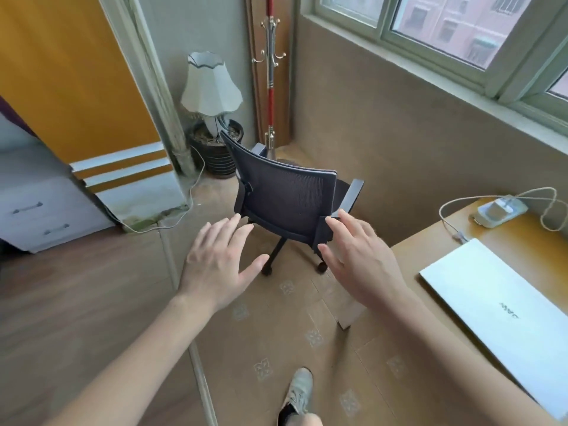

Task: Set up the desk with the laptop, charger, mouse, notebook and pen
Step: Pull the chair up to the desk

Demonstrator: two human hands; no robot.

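Note:
A closed silver laptop (504,312) lies on the wooden desk (430,302) at the right. Behind it a white power strip (498,212) sits on the desk with a pale cable (451,229) looping toward the laptop's back corner. A black mesh office chair (289,204) stands on the floor ahead, its back toward me. My left hand (218,259) and my right hand (359,259) are stretched out with fingers spread, just short of the chair's back, and both hold nothing. No mouse, notebook or pen is in view.
A lamp (210,84) in a dark pot and a coat stand (270,75) fill the far corner. White drawers (40,207) stand at the left. A window (461,29) runs above the desk wall. My shoe (299,392) is on the tiled floor below.

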